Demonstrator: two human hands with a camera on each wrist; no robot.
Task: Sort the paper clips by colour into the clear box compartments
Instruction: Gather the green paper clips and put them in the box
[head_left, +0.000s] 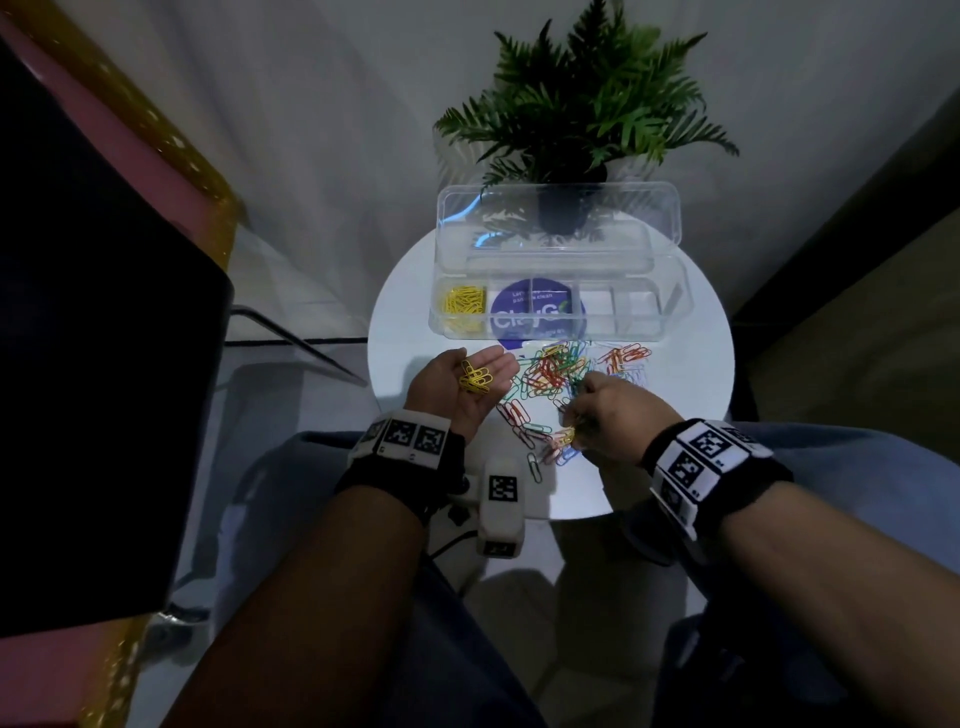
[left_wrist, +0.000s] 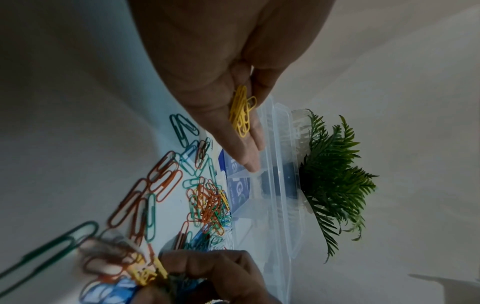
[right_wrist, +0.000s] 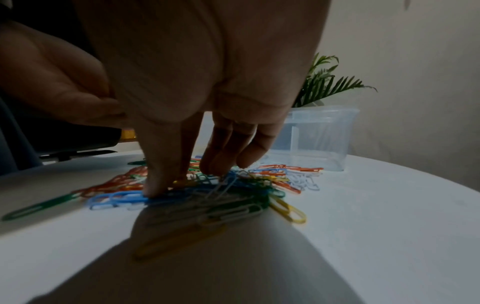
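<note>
My left hand (head_left: 467, 379) lies palm up over the table's left side, its fingers nearly straight, with several yellow paper clips (head_left: 475, 376) resting loose on the palm; the same yellow clips (left_wrist: 241, 112) show in the left wrist view. A mixed pile of paper clips (head_left: 556, 369) in orange, green, blue, white and yellow sits in front of the clear box (head_left: 675, 306). The box's leftmost compartment holds yellow clips (head_left: 465, 306). My right hand (head_left: 574, 415) reaches down into the pile, its fingertips (right_wrist: 155, 185) pressing on clips beside a yellow one (right_wrist: 182, 182), thumb held apart.
The box lid (head_left: 556, 223) stands open, leaning back against a potted fern (head_left: 587, 104). A blue round sticker (head_left: 537, 312) shows through the box's floor. A white marker block (head_left: 501, 499) sits at the round white table's (head_left: 675, 405) near edge. A dark chair (head_left: 104, 338) stands to the left.
</note>
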